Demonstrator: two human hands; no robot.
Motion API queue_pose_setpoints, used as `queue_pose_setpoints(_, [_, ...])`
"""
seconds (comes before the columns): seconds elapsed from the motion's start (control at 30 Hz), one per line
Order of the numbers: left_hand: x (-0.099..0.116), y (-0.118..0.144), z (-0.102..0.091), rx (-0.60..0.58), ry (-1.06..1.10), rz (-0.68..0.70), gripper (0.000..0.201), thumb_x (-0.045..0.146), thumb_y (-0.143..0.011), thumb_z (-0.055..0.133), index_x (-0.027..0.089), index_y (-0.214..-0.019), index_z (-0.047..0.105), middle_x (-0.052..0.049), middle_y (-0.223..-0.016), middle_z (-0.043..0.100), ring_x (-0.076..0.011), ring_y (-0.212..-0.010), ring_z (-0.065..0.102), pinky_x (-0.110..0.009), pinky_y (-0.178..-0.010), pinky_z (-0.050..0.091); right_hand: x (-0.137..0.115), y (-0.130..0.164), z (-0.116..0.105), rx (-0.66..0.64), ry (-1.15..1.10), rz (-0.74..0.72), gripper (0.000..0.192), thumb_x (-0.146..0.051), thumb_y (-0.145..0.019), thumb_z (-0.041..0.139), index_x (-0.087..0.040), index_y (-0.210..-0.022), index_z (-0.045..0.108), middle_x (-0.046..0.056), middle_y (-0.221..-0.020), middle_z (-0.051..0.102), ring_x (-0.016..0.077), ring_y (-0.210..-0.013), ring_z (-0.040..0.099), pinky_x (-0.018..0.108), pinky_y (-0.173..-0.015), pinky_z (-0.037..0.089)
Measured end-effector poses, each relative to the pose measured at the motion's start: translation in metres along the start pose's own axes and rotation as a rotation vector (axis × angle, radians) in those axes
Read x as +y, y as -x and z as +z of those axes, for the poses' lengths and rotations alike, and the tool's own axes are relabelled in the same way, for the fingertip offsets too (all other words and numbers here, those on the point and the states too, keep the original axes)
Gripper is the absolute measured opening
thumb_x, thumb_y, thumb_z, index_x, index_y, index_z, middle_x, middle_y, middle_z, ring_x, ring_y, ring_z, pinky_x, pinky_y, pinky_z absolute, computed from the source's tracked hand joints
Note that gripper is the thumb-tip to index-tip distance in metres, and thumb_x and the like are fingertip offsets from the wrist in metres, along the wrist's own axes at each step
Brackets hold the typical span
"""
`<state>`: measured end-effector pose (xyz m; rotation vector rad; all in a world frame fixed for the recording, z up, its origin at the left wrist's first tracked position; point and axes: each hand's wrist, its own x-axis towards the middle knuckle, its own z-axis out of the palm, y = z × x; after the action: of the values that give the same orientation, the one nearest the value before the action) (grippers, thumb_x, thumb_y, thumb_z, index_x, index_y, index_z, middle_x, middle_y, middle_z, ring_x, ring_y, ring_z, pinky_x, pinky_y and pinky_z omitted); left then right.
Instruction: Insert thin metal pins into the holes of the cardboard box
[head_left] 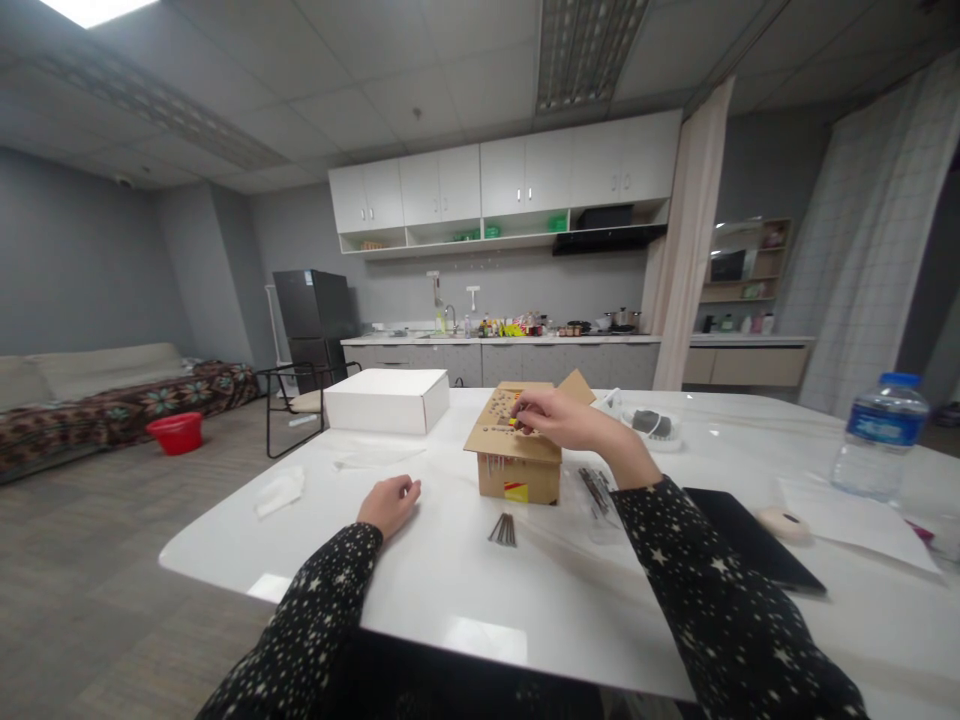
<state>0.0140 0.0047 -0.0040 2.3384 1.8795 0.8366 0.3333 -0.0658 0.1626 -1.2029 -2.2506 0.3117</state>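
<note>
Brown cardboard box (pixel 517 450), top studded w/ small metal heads (pixel 498 406), lies directly under the fingertips of the R hand (pixel 551 415); from that hand it extends down, to the L and toward the wearer, long axis running approx. away from the wearer. R hand = the nearer one: it reaches in over the box's R edge, wrist arched, thumb & fingers drawn together in a narrow pinch at the top surface; whether they grip a nail can't be told at this res. Shanks poke out below the box's front overhang, i.e. on the wearer's side of the R fingertips. L hand (pixel 388 505), well apart from the box on its L, rests on the tabletop (pixel 435 575), fingers loosely curled, part open, nothing seen in it. Btwn the two hands, closer to the wearer than the box front: loose nails (pixel 504 530) (poss. screws) in a small fan. Just R of the box, on the near side of the R wrist: clear plastic bag (pixel 600 520) w/ dark fasteners. White carton (pixel 379 402) stands beyond the L hand
</note>
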Motion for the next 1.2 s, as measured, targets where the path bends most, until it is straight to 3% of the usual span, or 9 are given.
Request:
queue_pose_setpoints(0.37, [-0.002, -0.001, 0.003, -0.001, 0.0, 0.001, 0.037, 0.045, -0.087, 0.038, 0.021, -0.061, 0.049, -0.002, -0.061, 0.055, -0.0167, -0.063, 0.049, -0.027, -0.064, 0.032, -0.003, -0.004, 0.009, -0.04, 0.084, -0.019, 0.019, -0.016, -0.092, 0.044, -0.015, -0.09, 0.064, 0.009, -0.097, 0.069, 0.0187, -0.086, 0.061, 0.029, -0.078, 0.043])
queue_pose_setpoints(1.2, [-0.001, -0.002, 0.003, 0.005, 0.003, 0.001, 0.038, 0.046, -0.086, 0.038, 0.021, -0.061, 0.05, -0.002, -0.061, 0.055, -0.0166, -0.062, 0.048, -0.027, -0.062, 0.03, -0.011, -0.012, 0.039, 0.041, 0.074, -0.091, 0.019, -0.021, -0.095, 0.04, -0.021, -0.092, 0.059, 0.008, -0.098, 0.068, 0.021, -0.089, 0.062, 0.032, -0.078, 0.044])
